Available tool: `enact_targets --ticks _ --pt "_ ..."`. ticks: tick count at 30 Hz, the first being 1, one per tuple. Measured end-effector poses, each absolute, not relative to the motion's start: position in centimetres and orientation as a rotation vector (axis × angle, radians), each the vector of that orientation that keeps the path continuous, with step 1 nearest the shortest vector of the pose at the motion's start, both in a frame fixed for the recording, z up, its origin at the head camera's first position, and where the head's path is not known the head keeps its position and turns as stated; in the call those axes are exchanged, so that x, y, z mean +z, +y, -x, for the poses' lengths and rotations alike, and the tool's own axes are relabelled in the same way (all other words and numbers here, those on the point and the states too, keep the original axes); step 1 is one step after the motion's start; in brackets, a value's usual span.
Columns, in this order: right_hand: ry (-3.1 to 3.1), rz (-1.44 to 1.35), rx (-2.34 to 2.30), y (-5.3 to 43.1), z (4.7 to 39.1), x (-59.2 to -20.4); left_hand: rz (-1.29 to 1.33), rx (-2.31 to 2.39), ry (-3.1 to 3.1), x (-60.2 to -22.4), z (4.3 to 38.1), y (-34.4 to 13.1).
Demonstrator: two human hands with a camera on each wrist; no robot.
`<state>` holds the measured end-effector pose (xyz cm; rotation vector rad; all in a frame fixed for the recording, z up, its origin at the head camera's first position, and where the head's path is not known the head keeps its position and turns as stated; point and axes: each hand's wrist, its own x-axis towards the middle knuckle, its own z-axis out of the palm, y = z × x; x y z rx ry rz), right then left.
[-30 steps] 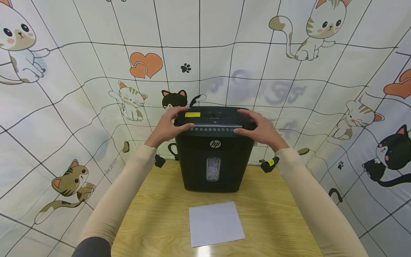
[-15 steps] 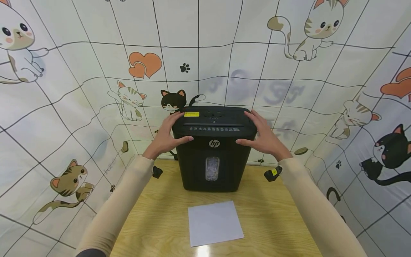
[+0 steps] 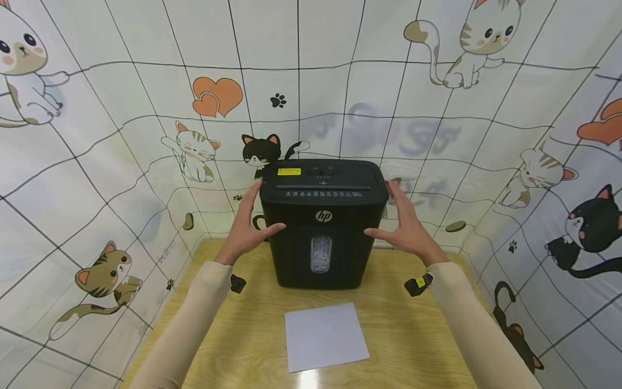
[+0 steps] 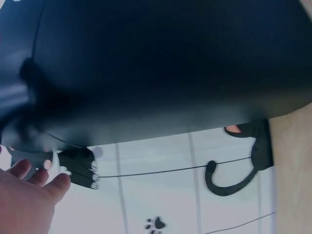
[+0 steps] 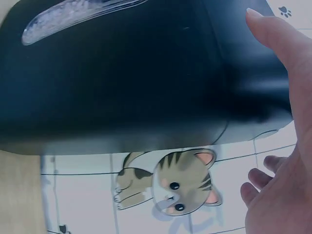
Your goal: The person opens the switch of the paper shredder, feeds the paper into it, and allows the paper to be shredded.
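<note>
A black HP paper shredder [image 3: 296, 243] stands upright on the wooden table, its small front window [image 3: 321, 254] showing shredded bits. My left hand [image 3: 247, 229] is at the shredder's left side, fingers extended and thumb pointing across the front. On the opposite side, my right hand [image 3: 407, 227] mirrors it with thumb and fingers spread. In the right wrist view, the fingers [image 5: 259, 178] are straight beside the shredder wall. Whether either hand touches the casing I cannot tell. A white sheet of paper [image 3: 325, 337] lies flat in front of the shredder.
The wooden table [image 3: 408, 329] meets a cat-printed cloth [image 3: 335, 54] behind the shredder and at both sides. A yellow label [image 3: 289, 172] is on the lid, near the feed slot [image 3: 330, 187]. A small black camera sits at each wrist.
Both hands have come off the top of the shredder and moved outward and down along its sides. The shredder and the paper stay in place.
</note>
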<state>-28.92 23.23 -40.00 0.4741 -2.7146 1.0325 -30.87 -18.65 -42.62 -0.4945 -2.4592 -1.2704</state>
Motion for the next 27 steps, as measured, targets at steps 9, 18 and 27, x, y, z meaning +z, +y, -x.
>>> enact_targets --ticks 9,18,27 --pt "-2.683 -0.365 1.197 24.2 27.1 -44.5 0.403 -1.417 -2.442 -46.9 29.1 -19.4" --pt "-2.744 -0.26 1.272 24.2 25.4 -50.5 0.321 -1.496 -2.481 -52.9 27.1 -19.5" --pt "-2.737 -0.244 1.354 23.5 24.1 -55.8 0.274 -1.576 -2.514 -57.6 25.1 -19.3"
